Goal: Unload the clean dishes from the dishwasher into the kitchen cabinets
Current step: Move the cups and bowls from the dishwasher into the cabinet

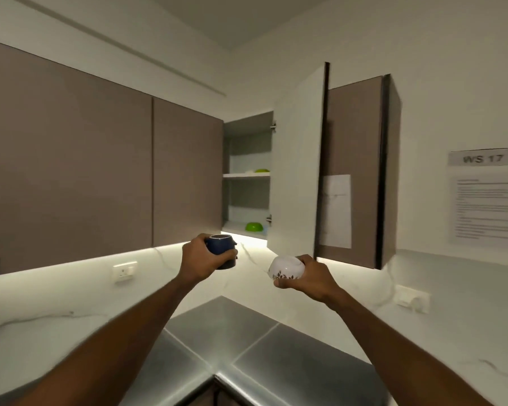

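My left hand grips a dark blue mug, held bottom-up just below the open wall cabinet. My right hand holds a white bowl with a leaf pattern, tipped on its side, lower and to the right of the mug. Inside the cabinet a green bowl lies upside down on the bottom shelf. Another green dish sits on the middle shelf beside something white.
The cabinet door stands open to the right, next to a closed brown cabinet with a paper on it. Closed brown cabinets run to the left. A steel countertop fills the corner below. Wall sockets and posted papers are on the walls.
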Motion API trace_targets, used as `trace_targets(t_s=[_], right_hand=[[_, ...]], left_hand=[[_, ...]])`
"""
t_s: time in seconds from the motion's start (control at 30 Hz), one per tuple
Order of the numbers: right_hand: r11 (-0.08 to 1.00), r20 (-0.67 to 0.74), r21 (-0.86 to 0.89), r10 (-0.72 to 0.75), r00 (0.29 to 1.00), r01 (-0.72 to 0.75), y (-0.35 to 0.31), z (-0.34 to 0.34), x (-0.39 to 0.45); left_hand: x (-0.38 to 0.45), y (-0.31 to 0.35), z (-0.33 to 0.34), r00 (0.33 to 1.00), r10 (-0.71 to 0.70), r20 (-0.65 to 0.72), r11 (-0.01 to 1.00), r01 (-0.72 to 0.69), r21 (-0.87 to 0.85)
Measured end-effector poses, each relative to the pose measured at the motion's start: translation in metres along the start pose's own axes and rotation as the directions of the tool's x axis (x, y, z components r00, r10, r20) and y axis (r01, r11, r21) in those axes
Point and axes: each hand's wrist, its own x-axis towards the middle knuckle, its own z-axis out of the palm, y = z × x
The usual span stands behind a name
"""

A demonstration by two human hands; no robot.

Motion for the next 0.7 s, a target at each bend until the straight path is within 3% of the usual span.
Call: trace_targets(t_s=[0.3,0.7], right_hand=[[0.998,-0.021,0.026,-0.062,0.998,0.062,-0.081,0.126,0.093],[0.998,-0.06,-0.053,-0.043,0.997,0.04,-0.067,0.193,0.212]], left_hand=[[0.098,-0.102,-0.091,1.0,0.008,-0.026,0.999,-0.007,0.049],[0.2,-0.194,-0.038,0.999,0.038,-0.014,0.998,-0.037,0.052]])
